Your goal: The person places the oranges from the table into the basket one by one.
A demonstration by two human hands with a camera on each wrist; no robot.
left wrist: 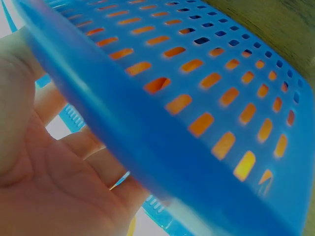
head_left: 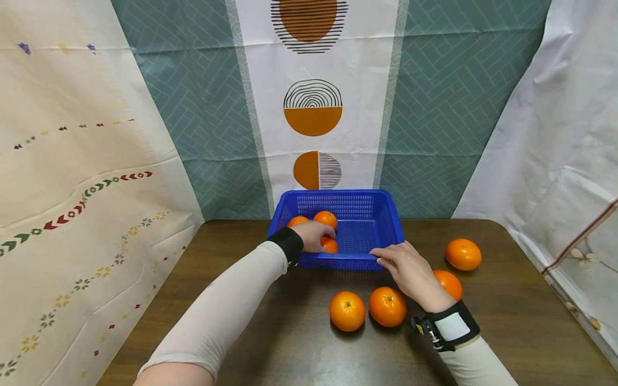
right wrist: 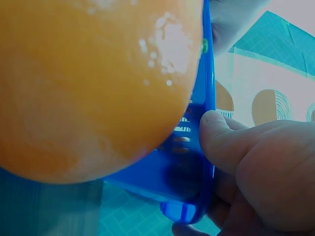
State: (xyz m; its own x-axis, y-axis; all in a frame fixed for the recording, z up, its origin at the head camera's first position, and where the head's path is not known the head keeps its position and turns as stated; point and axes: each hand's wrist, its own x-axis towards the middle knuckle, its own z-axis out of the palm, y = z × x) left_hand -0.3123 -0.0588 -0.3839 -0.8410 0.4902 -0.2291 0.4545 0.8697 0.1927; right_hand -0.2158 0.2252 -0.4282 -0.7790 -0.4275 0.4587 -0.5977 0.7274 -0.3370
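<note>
Glossy round orange fruit lies within the near wall of a blue rectangular slotted plastic basket, just beside the left hand, which reaches down inside; whether its fingers grip that fruit cannot be told. The right hand pinches the near rim towards the right corner, thumb on one side, fingers on the other. The basket's long axis seems to run side to side. Nearer the person, on the brown wooden table, sit a left loose fruit and a right loose fruit, the right hand being closer to both. Beyond its wrist lie a half-covered fruit and a farther fruit. Left fingertips are hidden; one blurred fruit, cut off, crowds the right wrist view.
</note>
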